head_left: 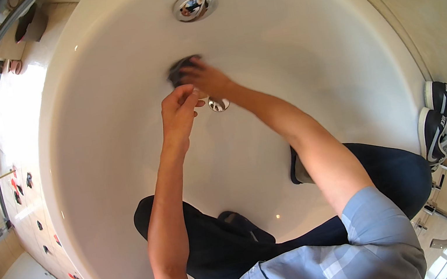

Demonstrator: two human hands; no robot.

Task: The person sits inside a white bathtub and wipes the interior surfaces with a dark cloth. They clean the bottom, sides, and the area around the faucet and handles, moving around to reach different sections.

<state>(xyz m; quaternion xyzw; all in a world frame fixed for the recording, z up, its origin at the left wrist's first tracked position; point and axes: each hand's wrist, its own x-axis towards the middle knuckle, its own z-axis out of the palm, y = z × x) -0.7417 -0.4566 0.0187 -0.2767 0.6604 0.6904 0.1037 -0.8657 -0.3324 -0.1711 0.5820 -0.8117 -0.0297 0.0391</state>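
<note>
I am inside a white bathtub (303,49). My right hand (208,78) presses a dark, bunched cloth (181,71) against the tub's far inner wall; both are somewhat blurred. Just below and left of it is my left hand (176,112), its fingers curled and thumb meeting the index finger in a pinch. Whether anything lies in that pinch is too small to tell. A round chrome drain (219,103) shows beneath my right wrist, close to the left fingertips. Higher on the wall sits a chrome overflow cover (195,6).
My legs in dark trousers (211,242) fold on the tub floor. Black-and-white sneakers (436,130) rest on the right ledge, near a chrome faucet (443,224). Beyond the left rim (53,186), small red and black items (17,189) lie on the tiled floor.
</note>
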